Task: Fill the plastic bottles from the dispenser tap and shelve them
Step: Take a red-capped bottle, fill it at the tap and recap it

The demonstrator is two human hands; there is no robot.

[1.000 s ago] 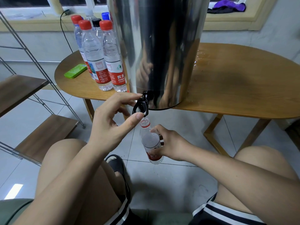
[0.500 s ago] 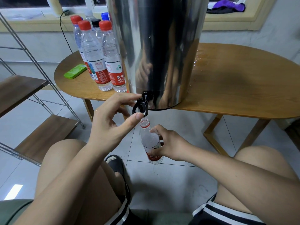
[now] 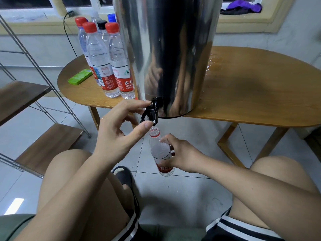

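A tall steel dispenser [image 3: 166, 54] stands on the wooden table [image 3: 257, 94], its black tap [image 3: 150, 113] jutting over the front edge. My left hand [image 3: 119, 131] pinches the tap lever between forefinger and thumb. Right under the spout, an uncapped plastic bottle [image 3: 160, 152] with a red label is held upright by my right hand [image 3: 182, 153], whose fingers wrap round its middle. Several capped bottles [image 3: 107, 66] stand together on the table to the left of the dispenser.
A green flat object [image 3: 80, 78] lies on the table's left end. A metal-framed shelf with wooden boards [image 3: 43, 145] stands at the left. Water is spilled on the table [image 3: 212, 62] to the right of the dispenser. My knees and a black slipper [image 3: 124, 176] are below.
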